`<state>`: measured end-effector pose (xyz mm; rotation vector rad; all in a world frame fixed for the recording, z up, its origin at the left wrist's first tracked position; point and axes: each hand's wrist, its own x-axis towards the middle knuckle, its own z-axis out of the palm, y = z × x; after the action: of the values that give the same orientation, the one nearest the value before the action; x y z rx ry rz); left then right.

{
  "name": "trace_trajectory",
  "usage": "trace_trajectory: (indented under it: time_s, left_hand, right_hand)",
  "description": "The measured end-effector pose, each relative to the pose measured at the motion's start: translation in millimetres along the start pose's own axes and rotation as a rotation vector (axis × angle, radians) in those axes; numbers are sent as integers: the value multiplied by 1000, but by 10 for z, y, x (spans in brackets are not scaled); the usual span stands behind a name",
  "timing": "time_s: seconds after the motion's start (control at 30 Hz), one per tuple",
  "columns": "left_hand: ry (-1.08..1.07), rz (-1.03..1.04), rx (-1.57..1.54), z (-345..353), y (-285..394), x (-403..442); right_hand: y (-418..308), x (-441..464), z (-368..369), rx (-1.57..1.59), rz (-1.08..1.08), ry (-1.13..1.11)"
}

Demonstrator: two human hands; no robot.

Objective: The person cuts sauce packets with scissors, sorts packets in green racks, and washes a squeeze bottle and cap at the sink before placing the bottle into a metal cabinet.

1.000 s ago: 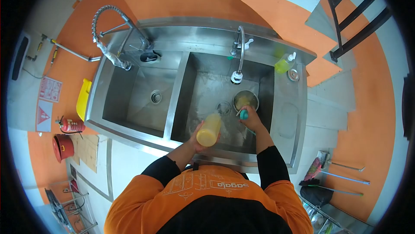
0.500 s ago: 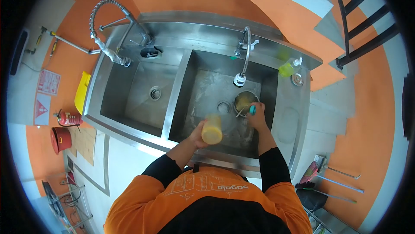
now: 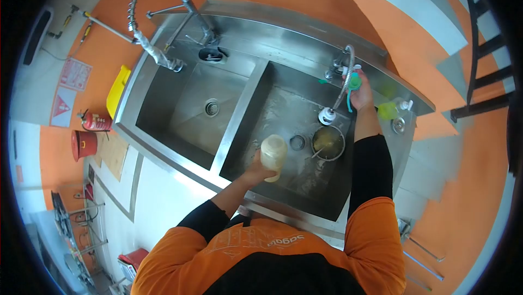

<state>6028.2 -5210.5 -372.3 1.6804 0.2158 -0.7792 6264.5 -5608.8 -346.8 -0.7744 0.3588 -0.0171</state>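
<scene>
My left hand (image 3: 256, 173) is wrapped round a cloudy, pale plastic bottle (image 3: 273, 154) over the front of the right sink basin (image 3: 283, 115). At the back right, my right hand (image 3: 362, 94) holds a green lid (image 3: 354, 82) with a strap hanging down, close beside the faucet (image 3: 348, 58) and its handle. A round metal bowl (image 3: 328, 143) with murky yellowish liquid and a thin utensil sits in the basin, below the white spray head (image 3: 327, 116). Whether my right fingers also touch the faucet handle cannot be told.
To the left is a second basin (image 3: 204, 104) under a coiled spray faucet (image 3: 163, 60). A green soap bottle (image 3: 388, 110) and a round metal drain piece (image 3: 399, 125) are on the right ledge. A fire extinguisher (image 3: 95, 121) and red bucket (image 3: 84, 145) are at the far left.
My right hand has moved from the bowl up to the faucet, with the green lid in it. The bottle in my left hand has tipped more upright and looks paler. The view has turned.
</scene>
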Motion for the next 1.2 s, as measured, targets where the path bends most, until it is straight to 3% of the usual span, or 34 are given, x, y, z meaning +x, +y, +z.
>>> trace_trajectory:
  time_s: [0.13, 0.23, 0.33, 0.43, 0.47, 0.53, 0.6, 0.67, 0.77, 0.87, 1.07, 1.2]
  left_hand:
    - [41, 33, -32, 3, 26, 11]
    - [63, 80, -61, 14, -12, 36]
    - [53, 90, -89, 28, -122, 109]
    - [51, 58, -97, 24, -151, 118]
    - [50, 53, -94, 21, -212, 145]
    - [44, 51, -100, 37, -238, 160]
    - [35, 55, -118, 42, -234, 144]
    - [23, 11, -25, 31, -227, 120]
    - [18, -45, -10, 8, -200, 33]
    - [-9, -46, -83, -32, -251, 6]
    - [-13, -40, -122, -87, -225, -84]
    - [1, -43, -84, -94, -142, -155]
  right_hand:
    - [91, 93, 80, -45, -97, 127]
    - [281, 66, -84, -172, -246, 60]
    - [640, 90, -481, -728, -559, 98]
    - [811, -577, -166, -790, -599, 244]
    - [879, -812, -55, -668, -582, 308]
    - [1547, -824, -729, -535, -335, 372]
    - [1924, -1204, -615, 50, 235, 416]
    - [2319, -1337, -749, 498, 378, 351]
    - [2392, -1360, -677, 765, 459, 344]
    - [2332, -1380, -547, 701, 448, 333]
    - [2392, -1346, -676, 697, 498, 101]
    - [2546, -1347, -919, 589, 482, 109]
